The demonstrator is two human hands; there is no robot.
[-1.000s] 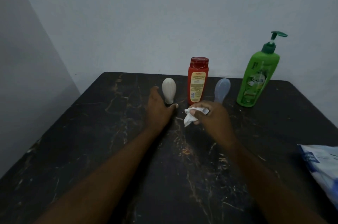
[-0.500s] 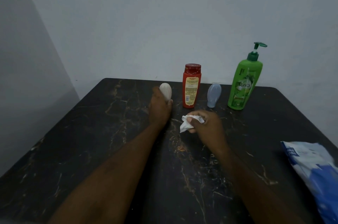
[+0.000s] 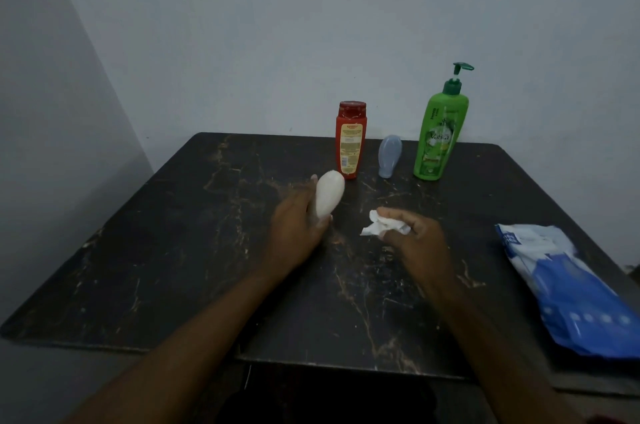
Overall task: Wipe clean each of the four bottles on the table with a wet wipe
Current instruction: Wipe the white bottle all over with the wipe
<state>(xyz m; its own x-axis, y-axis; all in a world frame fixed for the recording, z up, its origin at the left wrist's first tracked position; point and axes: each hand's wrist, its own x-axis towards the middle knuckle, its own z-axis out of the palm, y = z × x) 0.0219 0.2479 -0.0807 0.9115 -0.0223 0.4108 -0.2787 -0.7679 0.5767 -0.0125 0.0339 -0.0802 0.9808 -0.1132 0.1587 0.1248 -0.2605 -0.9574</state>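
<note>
My left hand (image 3: 298, 226) grips the small white bottle (image 3: 329, 193) by its lower end and holds it tilted above the middle of the dark table (image 3: 173, 250). My right hand (image 3: 415, 233) pinches a crumpled white wet wipe (image 3: 381, 226) just to the right of that bottle, a short gap apart from it. At the back of the table stand a red bottle (image 3: 350, 141), a small pale blue bottle (image 3: 389, 156) standing on its cap, and a tall green pump bottle (image 3: 440, 132).
A blue and white wipes pack (image 3: 561, 288) lies at the table's right edge. Grey walls close in behind and to the left. The table's front edge runs below my forearms.
My left hand closed on the white bottle at the back row, lifted it and drew it toward me. My right hand with the wipe also pulled back from the bottles.
</note>
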